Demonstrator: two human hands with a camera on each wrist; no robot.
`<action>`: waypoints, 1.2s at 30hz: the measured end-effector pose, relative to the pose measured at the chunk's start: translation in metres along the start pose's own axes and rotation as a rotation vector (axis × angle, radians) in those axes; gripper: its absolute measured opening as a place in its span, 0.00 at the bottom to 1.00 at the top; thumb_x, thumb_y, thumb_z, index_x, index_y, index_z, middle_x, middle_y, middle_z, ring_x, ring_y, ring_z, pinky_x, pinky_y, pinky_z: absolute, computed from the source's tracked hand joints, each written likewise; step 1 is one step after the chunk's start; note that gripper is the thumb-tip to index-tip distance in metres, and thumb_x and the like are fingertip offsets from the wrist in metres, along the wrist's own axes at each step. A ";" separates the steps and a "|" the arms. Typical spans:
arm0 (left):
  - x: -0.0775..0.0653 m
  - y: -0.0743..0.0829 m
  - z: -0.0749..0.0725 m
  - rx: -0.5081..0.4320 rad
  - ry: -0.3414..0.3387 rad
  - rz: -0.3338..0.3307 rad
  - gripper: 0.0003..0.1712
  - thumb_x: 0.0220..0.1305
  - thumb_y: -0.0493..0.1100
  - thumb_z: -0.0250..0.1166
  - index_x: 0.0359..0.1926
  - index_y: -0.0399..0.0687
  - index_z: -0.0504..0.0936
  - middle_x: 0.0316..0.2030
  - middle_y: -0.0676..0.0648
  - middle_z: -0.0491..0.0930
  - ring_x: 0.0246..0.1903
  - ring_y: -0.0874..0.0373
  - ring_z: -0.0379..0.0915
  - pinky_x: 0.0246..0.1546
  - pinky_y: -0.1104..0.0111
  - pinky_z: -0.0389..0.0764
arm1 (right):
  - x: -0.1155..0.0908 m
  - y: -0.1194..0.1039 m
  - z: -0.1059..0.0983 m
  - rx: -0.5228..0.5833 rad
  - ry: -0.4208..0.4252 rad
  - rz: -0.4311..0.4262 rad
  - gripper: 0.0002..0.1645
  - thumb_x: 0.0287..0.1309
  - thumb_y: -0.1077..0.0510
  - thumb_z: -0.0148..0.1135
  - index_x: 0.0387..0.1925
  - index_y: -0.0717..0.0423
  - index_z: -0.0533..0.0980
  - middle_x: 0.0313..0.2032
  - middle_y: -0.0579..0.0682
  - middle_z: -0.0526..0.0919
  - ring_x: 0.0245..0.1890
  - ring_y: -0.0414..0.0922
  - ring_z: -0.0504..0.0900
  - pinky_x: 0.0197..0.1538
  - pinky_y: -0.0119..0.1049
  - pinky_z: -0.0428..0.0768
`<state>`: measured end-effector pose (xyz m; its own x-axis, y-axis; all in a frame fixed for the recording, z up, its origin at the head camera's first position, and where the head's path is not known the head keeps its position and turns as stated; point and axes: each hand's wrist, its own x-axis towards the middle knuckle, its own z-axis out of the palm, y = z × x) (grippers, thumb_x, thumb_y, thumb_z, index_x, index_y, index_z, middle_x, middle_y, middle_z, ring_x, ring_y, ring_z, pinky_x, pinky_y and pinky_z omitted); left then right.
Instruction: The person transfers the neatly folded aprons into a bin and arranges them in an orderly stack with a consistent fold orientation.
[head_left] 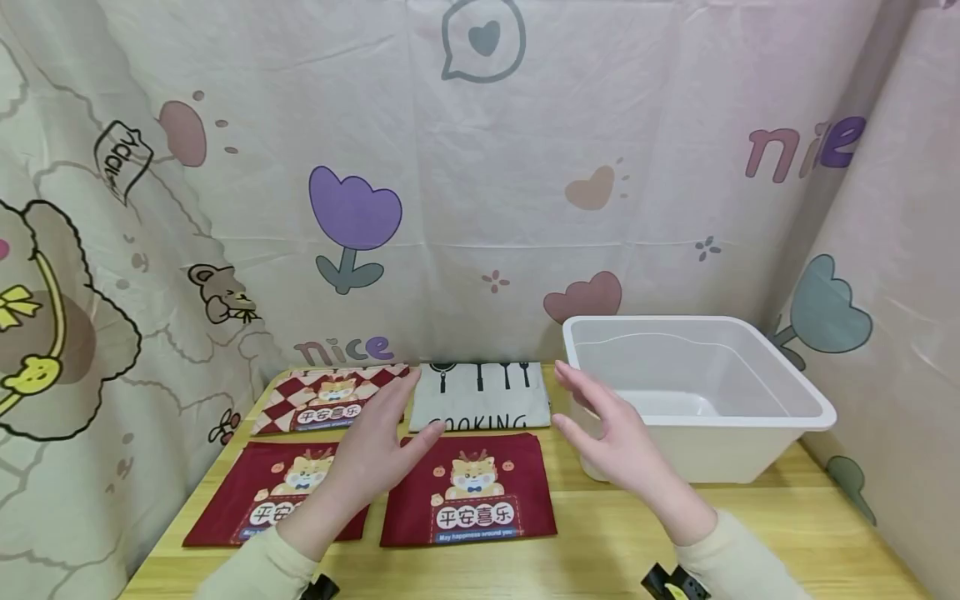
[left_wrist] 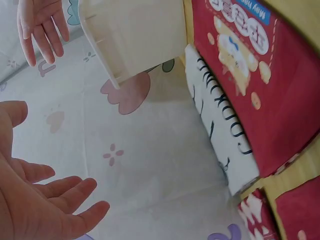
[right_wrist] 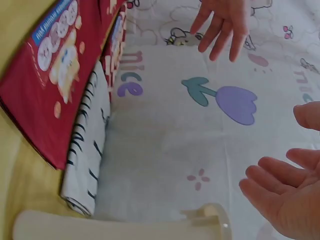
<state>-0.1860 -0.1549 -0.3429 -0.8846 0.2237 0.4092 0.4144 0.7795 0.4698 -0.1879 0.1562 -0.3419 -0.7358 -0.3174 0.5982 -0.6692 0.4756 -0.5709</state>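
Both hands hover above the table, palms turned toward each other, holding nothing. The left hand (head_left: 381,446) is over the two left folded cloths, its fingers relaxed. Beside the white bin (head_left: 705,454), the right hand (head_left: 611,429) is raised with loosely straight fingers. Four-sided folded cloths lie in two rows: a dark red cloth (head_left: 232,483) front left, another dark red cloth (head_left: 405,500) front middle, a red-and-cream checked cloth (head_left: 281,408) back left, and a white cloth (head_left: 480,404) lettered COOKING back middle. Both red ones and the checked one carry a cartoon animal.
The bin stands at the right of the wooden table (head_left: 600,542), near its back edge. A printed curtain (head_left: 480,167) hangs behind the table and along both sides. Dark devices sit at both wrists, below the sleeves.
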 end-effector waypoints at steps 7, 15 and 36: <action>-0.006 -0.007 0.009 -0.098 -0.054 -0.107 0.45 0.65 0.59 0.65 0.75 0.46 0.59 0.69 0.37 0.64 0.62 0.41 0.69 0.55 0.42 0.74 | -0.012 0.007 0.021 0.032 -0.070 0.032 0.38 0.61 0.64 0.67 0.71 0.57 0.65 0.64 0.54 0.74 0.61 0.51 0.75 0.60 0.44 0.75; -0.015 -0.019 0.020 -0.230 -0.104 -0.236 0.43 0.67 0.58 0.64 0.75 0.45 0.61 0.66 0.38 0.70 0.59 0.41 0.72 0.56 0.46 0.75 | -0.027 0.026 0.047 0.035 -0.126 0.120 0.37 0.61 0.61 0.67 0.69 0.62 0.65 0.62 0.58 0.75 0.60 0.54 0.76 0.58 0.46 0.77; -0.034 -0.070 0.042 -0.239 -0.286 -0.532 0.52 0.64 0.69 0.59 0.72 0.32 0.61 0.63 0.28 0.69 0.62 0.31 0.66 0.57 0.40 0.71 | -0.050 0.065 0.070 0.204 -0.216 0.494 0.36 0.61 0.62 0.66 0.66 0.74 0.64 0.54 0.74 0.75 0.52 0.67 0.78 0.52 0.54 0.80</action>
<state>-0.1938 -0.1926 -0.4231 -0.9905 0.0160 -0.1362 -0.0888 0.6825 0.7255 -0.2017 0.1458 -0.4479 -0.9562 -0.2684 0.1173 -0.2319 0.4491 -0.8629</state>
